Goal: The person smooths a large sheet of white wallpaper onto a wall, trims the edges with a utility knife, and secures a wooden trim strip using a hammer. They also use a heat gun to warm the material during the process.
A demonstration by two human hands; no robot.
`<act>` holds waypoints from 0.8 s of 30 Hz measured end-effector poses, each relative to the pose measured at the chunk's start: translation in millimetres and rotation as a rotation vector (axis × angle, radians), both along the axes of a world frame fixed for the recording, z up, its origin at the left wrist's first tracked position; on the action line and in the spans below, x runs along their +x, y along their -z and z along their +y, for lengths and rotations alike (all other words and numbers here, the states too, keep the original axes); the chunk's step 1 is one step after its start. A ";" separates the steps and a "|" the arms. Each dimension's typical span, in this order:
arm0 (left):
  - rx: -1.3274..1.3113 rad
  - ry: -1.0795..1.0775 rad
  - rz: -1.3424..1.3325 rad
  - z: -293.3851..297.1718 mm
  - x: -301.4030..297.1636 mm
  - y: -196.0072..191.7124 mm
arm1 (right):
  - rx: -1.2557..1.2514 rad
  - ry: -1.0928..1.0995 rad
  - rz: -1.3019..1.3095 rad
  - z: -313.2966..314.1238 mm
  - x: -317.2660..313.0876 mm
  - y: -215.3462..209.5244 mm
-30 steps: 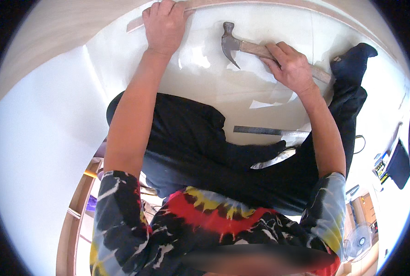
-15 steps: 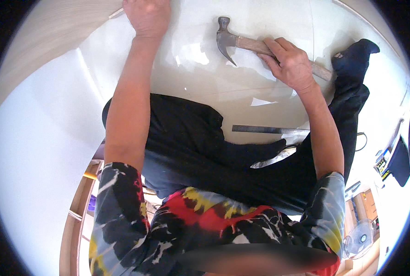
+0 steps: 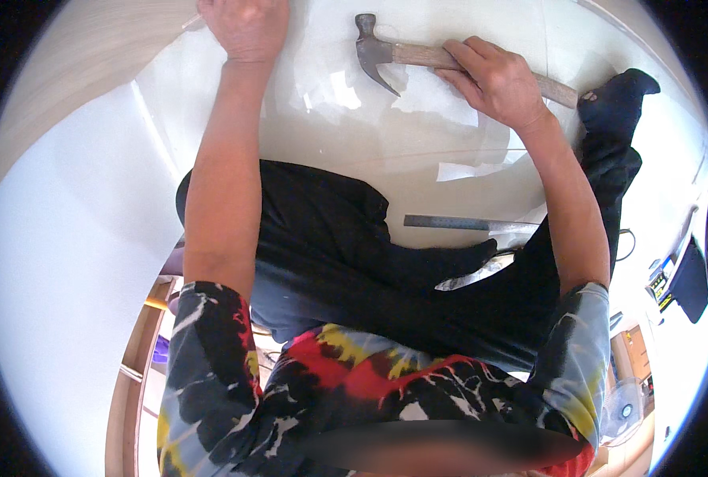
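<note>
A claw hammer (image 3: 421,55) with a dark metal head and wooden handle is in my right hand (image 3: 503,86), whose fingers wrap round the middle of the handle. The hammer's head points left, with the claw curving down, above the pale glossy floor (image 3: 330,143). The handle's end is close to my outstretched right foot (image 3: 612,103) in a dark sock. My left hand (image 3: 249,28) reaches to the top edge beside the wood-grain panel (image 3: 99,71). Its fingers are cut off by the picture edge, so what it touches is hidden.
A dark metal ruler (image 3: 449,222) lies on the floor between my legs (image 3: 314,215). To the left rises a white panel (image 3: 60,230). Behind it is a wooden frame (image 3: 127,381); a fan (image 3: 626,411) stands at the lower right.
My right hand has carried the hammer a little farther away and slightly left. The left hand has shifted slightly left and farther out of the picture.
</note>
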State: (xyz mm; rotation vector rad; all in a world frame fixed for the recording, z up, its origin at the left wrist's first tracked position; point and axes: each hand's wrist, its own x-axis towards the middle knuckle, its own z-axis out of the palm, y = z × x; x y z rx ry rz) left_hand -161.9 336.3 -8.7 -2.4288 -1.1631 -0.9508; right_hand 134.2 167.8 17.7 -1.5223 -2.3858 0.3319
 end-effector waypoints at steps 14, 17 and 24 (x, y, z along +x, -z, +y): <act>-0.310 0.027 -0.442 -2.8 5.2 6.0 | -0.267 -0.084 -0.132 85.1 37.1 7.2; -0.031 -0.071 0.055 0.4 -6.7 6.1 | -0.138 -0.043 -0.132 64.2 13.8 14.9; -0.045 -0.079 0.018 -3.5 -0.3 5.4 | -0.134 -0.524 -0.163 22.7 -14.9 0.3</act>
